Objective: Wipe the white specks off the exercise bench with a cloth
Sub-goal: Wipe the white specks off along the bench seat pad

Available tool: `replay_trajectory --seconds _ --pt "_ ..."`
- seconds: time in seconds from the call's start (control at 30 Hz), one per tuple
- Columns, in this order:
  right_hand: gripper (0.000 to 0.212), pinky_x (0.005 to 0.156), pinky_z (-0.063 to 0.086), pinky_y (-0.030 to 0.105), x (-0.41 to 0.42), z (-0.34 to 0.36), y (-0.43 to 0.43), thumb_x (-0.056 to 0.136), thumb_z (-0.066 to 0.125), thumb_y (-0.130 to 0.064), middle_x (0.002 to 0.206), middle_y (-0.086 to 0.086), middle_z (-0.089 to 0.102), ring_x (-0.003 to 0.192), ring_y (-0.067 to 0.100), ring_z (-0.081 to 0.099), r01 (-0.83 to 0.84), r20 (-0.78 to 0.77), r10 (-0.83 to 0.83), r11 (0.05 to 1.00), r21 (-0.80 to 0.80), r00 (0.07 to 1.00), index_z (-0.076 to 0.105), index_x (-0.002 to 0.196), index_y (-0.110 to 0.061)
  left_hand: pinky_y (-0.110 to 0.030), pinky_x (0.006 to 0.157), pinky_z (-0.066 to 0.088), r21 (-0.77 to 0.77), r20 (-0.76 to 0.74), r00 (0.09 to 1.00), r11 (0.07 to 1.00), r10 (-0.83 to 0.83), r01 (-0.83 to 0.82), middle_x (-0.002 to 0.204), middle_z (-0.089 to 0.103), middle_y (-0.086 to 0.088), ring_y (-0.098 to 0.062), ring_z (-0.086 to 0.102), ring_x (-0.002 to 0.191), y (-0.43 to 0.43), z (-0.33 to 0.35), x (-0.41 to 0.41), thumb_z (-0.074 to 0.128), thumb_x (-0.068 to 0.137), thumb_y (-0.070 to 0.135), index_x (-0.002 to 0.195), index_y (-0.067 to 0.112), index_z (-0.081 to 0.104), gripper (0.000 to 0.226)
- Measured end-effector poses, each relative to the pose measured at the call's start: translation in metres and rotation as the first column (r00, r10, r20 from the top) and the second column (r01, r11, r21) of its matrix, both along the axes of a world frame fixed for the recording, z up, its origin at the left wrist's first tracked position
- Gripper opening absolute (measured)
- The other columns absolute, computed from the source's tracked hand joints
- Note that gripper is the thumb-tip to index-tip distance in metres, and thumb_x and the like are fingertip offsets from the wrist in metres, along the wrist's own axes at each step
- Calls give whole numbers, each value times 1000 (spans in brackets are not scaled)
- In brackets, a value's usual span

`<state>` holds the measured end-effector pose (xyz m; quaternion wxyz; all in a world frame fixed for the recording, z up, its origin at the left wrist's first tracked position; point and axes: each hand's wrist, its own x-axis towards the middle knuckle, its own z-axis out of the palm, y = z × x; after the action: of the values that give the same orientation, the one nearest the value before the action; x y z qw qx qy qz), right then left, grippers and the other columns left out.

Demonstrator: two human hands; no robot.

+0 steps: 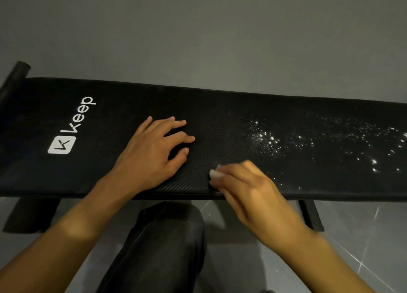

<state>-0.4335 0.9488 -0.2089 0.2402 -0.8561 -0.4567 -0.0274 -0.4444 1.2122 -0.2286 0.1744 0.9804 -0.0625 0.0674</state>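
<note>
Cloth (pixel 215 174) mostly hidden under blurred right hand (pixel 248 189)

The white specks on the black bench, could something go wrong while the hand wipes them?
Maybe. The cloth is small and mostly hidden under the right hand, so it might smear or miss some white specks, which spread far to the right. It sits near the front edge of the bench, so specks could be pushed onto the floor or the dark trousers below. The left hand presses flat and touches none.

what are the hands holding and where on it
The right hand holds a white cloth, bunched under its fingers with one end showing. The left hand holds nothing, flat on the bench.
</note>
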Motion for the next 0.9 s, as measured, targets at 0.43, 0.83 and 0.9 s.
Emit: replay_trajectory --seconds 0.43,0.83,0.9 --pt "11 74 50 30 12 12 -6 93 68 -13 93 -5 65 84 18 56 157 -4 -157 987 -17 988 66 103 -16 -58 116 31 35 23 998 998 -54 53 143 55 1 -21 44 139 -27 6 -1 36 93 48 124 34 65 45" --pt "5 76 50 39 52 6 14 94 65 -17 91 3 69 87 22 56 314 -25 -315 948 -42 949 68 94 -13 -62 122 5 -49 -30 999 998 40 -41 158 34 1 -22 17 152 -62 3 51 42 97 48 131 41 50 36" --pt "2 74 51 41 53 8 9 91 67 -15 90 2 68 87 22 57 284 -31 -286 958 -46 958 68 93 -14 -63 122 3 -59 -19 998 997 53 -54 158 35 2 -21 17 152 -62 1 51 41 97 48 130 41 51 36"
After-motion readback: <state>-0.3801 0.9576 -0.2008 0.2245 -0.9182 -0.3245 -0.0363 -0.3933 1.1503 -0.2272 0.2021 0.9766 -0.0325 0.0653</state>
